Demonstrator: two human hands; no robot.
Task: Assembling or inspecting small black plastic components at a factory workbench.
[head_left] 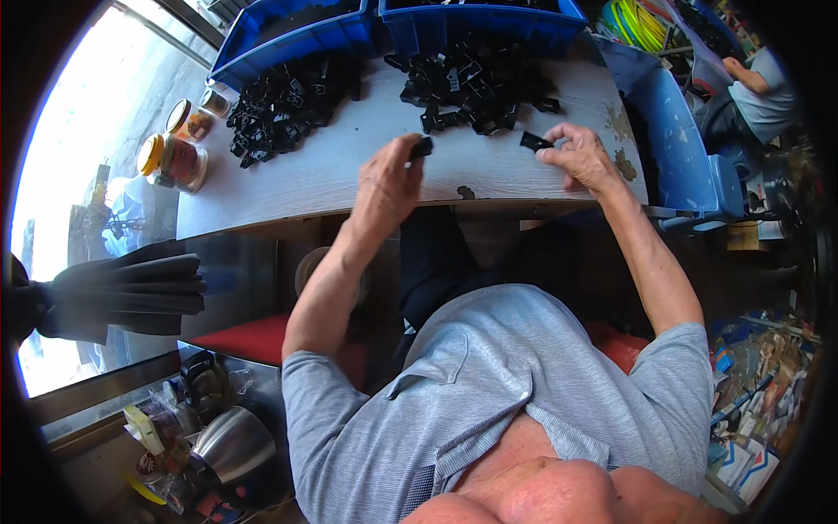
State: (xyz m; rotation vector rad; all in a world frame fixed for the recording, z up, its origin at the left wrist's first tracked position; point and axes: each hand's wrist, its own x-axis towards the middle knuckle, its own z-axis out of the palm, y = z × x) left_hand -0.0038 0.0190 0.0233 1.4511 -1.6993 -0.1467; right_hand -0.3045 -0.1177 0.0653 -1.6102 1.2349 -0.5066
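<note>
Above the front part of the pale table (340,179), my left hand (389,179) is closed on a small black plastic part (422,148). Farther right, my right hand (580,159) pinches another black plastic part (534,141) between thumb and fingers, its end pointing left. The two parts are apart from each other. Beyond my hands lie two heaps of similar black parts: a left heap (284,105) and a right heap (476,83). Their exact kind is too small to make out.
Two blue bins, a left one (292,44) and a right one (484,19), stand at the table's back. Lidded jars (179,164) line the left edge by the window. A larger blue bin (685,144) stands at right; beyond it sits another person (755,92). A steel kettle (234,444) is lower left.
</note>
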